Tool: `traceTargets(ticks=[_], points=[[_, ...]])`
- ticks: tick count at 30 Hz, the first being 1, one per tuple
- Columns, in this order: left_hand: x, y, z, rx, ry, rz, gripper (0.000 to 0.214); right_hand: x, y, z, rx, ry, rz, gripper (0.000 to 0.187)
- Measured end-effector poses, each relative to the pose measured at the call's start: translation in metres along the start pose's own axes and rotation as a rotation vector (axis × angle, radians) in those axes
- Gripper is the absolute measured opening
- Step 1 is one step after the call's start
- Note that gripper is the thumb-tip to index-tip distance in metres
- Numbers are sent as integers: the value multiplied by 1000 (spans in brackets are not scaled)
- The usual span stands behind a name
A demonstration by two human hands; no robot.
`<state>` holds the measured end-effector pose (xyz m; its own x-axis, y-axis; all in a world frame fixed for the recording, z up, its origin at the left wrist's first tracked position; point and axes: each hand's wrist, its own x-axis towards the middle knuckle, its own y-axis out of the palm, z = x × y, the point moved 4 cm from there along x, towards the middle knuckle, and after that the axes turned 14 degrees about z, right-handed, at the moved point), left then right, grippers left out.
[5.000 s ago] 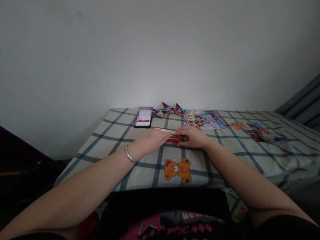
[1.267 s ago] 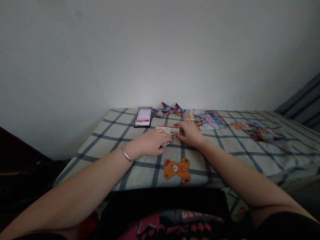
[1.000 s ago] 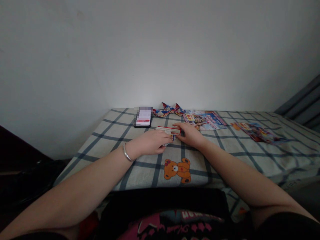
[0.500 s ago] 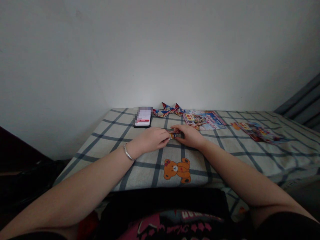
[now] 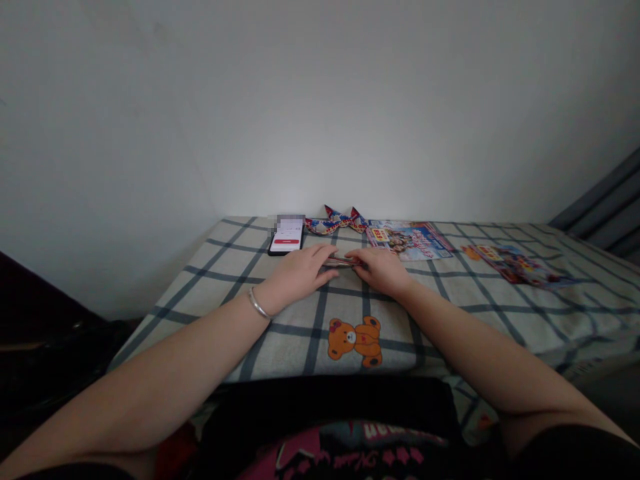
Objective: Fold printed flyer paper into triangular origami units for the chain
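Note:
A narrow folded paper strip lies low over the cloth between my two hands, seen nearly edge-on. My right hand pinches its right end between thumb and fingers. At the other end, my left hand has its thumb spread away from its fingers, around the strip's left end but not closed on it. Fingertips hide part of the strip. Behind the hands, against the wall, sits a folded zigzag paper piece in red, blue and white print.
A phone with a lit screen lies beyond my left hand. Printed flyers, one nearer and one farther right, rest on the checked tablecloth, which bears a bear print. A white wall rises behind.
My left hand has loosened, its thumb and fingers parting from the paper strip. The strip has turned from showing its printed face to nearly edge-on. My right hand still holds it.

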<state>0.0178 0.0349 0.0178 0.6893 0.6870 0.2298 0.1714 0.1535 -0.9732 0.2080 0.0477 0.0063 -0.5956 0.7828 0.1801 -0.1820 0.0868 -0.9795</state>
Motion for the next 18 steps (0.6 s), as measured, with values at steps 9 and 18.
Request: traceTargets(ticks=[9, 18], points=[[3, 3, 15, -187, -106, -32, 39, -1, -3, -6, 18, 106, -10, 25], [4, 12, 19, -352, -150, -21, 33, -1, -5, -7, 59, 244, 15, 20]])
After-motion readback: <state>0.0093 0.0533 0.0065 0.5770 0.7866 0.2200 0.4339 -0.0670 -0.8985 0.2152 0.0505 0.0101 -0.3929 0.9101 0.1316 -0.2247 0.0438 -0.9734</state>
